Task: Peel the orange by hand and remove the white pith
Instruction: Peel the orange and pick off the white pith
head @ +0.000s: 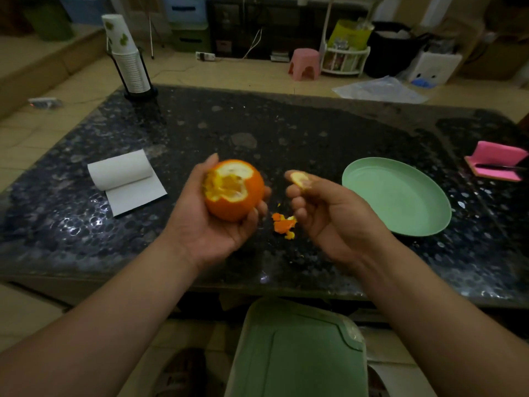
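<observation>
While the left hand [213, 227] holds the orange [239, 203] over the dark speckled surface [286, 124], its grip is curled round the fruit from below, with the thumb up along the left side. The top of the orange is torn open. White pith rings the hole and the juicy inside shows. The right hand [323, 213], just beside it, has its grip pinched on a small bit of peel [299, 179], pale side up. Little orange scraps [283, 223] lie on the surface between the two hands. A green plate [400, 202] sits near the right hand. A paper roll [126, 179] lies to the left. Far back on the left stands a stack of paper cups [128, 61] with green leaf shapes; any words on them are too blurred to read.
</observation>
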A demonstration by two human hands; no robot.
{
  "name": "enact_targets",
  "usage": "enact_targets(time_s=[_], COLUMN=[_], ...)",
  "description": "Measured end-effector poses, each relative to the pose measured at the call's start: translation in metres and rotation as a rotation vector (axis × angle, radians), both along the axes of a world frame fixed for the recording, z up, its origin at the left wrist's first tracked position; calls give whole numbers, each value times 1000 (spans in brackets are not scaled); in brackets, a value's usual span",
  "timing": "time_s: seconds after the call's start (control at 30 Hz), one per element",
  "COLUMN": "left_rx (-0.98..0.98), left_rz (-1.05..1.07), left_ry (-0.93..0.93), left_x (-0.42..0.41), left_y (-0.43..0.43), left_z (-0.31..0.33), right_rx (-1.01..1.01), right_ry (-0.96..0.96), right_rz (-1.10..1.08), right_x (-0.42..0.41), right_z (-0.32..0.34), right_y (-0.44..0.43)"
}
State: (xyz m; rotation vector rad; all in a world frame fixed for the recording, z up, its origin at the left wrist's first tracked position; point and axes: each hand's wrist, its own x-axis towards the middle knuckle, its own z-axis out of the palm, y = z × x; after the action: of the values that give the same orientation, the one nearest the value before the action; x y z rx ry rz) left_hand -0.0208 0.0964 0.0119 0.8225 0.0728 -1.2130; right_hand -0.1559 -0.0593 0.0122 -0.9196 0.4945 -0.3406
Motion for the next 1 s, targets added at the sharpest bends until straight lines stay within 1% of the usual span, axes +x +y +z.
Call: enact_targets(time_s=[0.03,0.07,0.1,0.17,0.2,0.23,0.27,0.3,0.37,0.47,0.57,0.63,0.7,0.77,0.83,1.0], left_rx=[-18,2,48,145,174,190,198,202,207,213,249,259,255,271,297,357], left_rz=[22,39,51,48,30,6,-16,-35,-49,-19,34,31,-1,-26,-36,-64], left_ry=[17,0,-36,-95,-111,-122,-126,-130,-150,-186,-234,-262,-310,-361,-398,-503], left_x=[4,8,11,11,10,7,5,4,5,7,6,2,-2,-6,-10,-14], left_y=[2,3,3,-1,-3,-5,-6,-6,-5,-6,-10,-12,-13,-13,-14,-15], left_z=[0,0,-2,-6,-9,-12,-13,-14,-15,-15,-12,-11,-11,-11,-10,-9], right_rx=[10,-80,-287,-882,-1132,-1304,-1402,-1439,-1426,-1421,-1255,-1163,-1115,-1137,-1188,-1219], right_ry=[2,47,145,434,544,610,639,645,647,616,466,355,276,267,279,308], right_rz=[-26,-38,-27,30,98,175,236,279,314,228,80,58,86,126,125,132], right_x=[-2,-4,-5,-4,-1,2,4,5,5,3,3,2,1,1,-1,-7], right_z=[-3,-8,-16,-37,-47,-54,-60,-62,-60,-48,-28,-14,-6,-5,-7,-6], right_y=[-8,-18,-26,-34,-34,-33,-31,-29,-27,-27,-21,-13,-5,0,1,-2])
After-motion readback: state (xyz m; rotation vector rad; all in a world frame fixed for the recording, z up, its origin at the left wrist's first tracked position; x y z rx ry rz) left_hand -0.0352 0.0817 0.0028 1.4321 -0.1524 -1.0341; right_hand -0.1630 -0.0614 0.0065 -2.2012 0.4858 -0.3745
